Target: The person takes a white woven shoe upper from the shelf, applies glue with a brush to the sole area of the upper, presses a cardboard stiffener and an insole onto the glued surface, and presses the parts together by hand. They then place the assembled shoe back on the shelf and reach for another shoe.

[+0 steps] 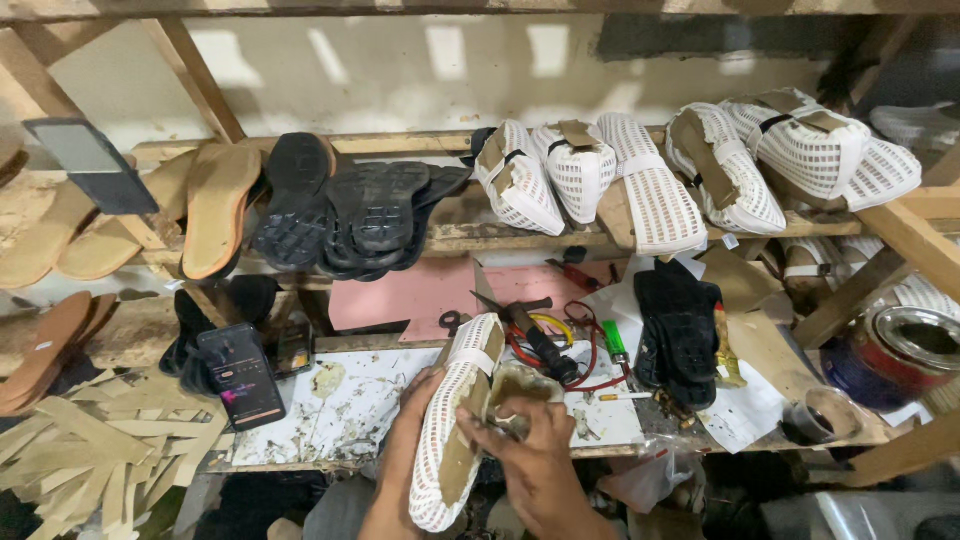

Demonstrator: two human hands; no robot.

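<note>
Five white mesh shoe uppers (690,165) lined along the upper shelf; a sixth white mesh upper (455,425) low at the bench front, sole side up. Left hand (405,440) wrapped around that upper from its left. Right hand (535,455) closed, fingers pinched on a small dark tool, too hidden to name, at the brown insole board. Black outsoles (360,210) stacked on the shelf, exact count unclear. One tin can (895,355) at right, contents dark. One small cup (815,418) holding dark liquid.
</note>
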